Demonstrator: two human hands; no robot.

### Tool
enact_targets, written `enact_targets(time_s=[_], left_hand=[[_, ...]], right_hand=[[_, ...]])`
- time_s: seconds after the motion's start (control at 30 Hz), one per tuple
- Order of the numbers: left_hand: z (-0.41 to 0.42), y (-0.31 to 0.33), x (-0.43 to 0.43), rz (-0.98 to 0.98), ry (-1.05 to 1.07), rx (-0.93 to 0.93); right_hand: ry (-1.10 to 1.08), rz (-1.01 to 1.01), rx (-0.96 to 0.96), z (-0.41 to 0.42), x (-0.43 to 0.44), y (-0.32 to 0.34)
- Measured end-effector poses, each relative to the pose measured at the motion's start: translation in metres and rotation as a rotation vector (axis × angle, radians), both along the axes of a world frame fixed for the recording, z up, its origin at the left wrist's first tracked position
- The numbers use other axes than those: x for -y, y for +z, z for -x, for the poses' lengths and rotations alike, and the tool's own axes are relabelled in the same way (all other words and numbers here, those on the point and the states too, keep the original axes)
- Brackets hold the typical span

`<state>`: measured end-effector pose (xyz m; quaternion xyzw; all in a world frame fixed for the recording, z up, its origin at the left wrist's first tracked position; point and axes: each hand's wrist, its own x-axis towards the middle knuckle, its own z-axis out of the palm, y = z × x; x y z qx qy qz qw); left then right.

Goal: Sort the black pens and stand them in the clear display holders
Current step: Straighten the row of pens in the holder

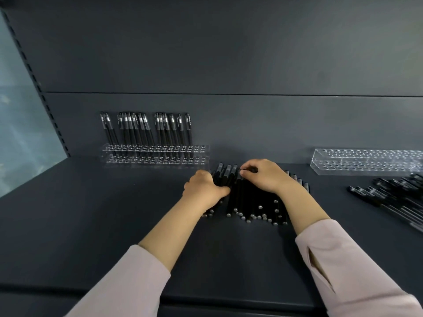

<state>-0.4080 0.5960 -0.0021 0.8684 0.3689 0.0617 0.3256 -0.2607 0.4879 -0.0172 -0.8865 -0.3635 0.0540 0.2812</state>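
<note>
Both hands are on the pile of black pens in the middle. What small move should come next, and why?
Probably lift a few pens from the pile with the left hand, which already curls around several, and carry them to the left holder. Its right end has free holes, and the right hand only rests on the pile.

Showing matte dark slate grey across the worktop [91, 213] and the back panel [229, 53], with a pale blue-green pane [20, 115] at the left edge. Showing black barrels tipped with small silver-grey ends in the pen pile [251, 202], and black with silvery-white bands on the standing pens [146, 129]. Looking colourless and see-through, dotted with rows of round holes, in the left holder [155, 154] and the right holder [366, 161]; wearing pale dusty pink on both sleeves [357, 266].
</note>
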Motion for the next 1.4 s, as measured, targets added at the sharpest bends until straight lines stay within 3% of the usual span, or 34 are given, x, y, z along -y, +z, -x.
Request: enact_targets(time_s=[0.23, 0.47, 0.6, 0.7, 0.83, 0.97, 1.13, 1.27, 1.4], left_hand=[[0.003, 0.002, 0.003, -0.015, -0.04, 0.036], [0.005, 0.001, -0.011, 0.088, -0.024, 0.144], [0.011, 0.006, -0.024, 0.273, -0.04, 0.206], [0.021, 0.014, -0.039, 0.465, -0.06, 0.254], [0.035, 0.024, -0.063, 0.669, -0.152, 0.399], [0.045, 0.032, -0.088, 0.689, -0.198, 0.587], [0.051, 0.035, -0.115, 0.657, -0.215, 0.723], [0.048, 0.032, -0.131, 0.728, -0.156, 0.804], [0.047, 0.026, -0.144, 0.83, -0.142, 0.815]], right_hand=[[-0.008, 0.009, 0.01, -0.003, -0.001, -0.002], [-0.019, -0.018, 0.016, 0.0, 0.002, 0.0], [-0.085, -0.102, 0.042, 0.007, 0.005, 0.004], [-0.09, -0.275, 0.044, 0.024, -0.002, 0.017], [-0.03, -0.495, -0.151, 0.056, -0.029, 0.039], [0.004, -0.726, -0.512, 0.077, -0.065, 0.05], [0.03, -0.891, -0.648, 0.089, -0.107, 0.063], [-0.056, -1.078, -0.568, 0.086, -0.129, 0.076], [-0.262, -1.2, -0.191, 0.064, -0.133, 0.087]])
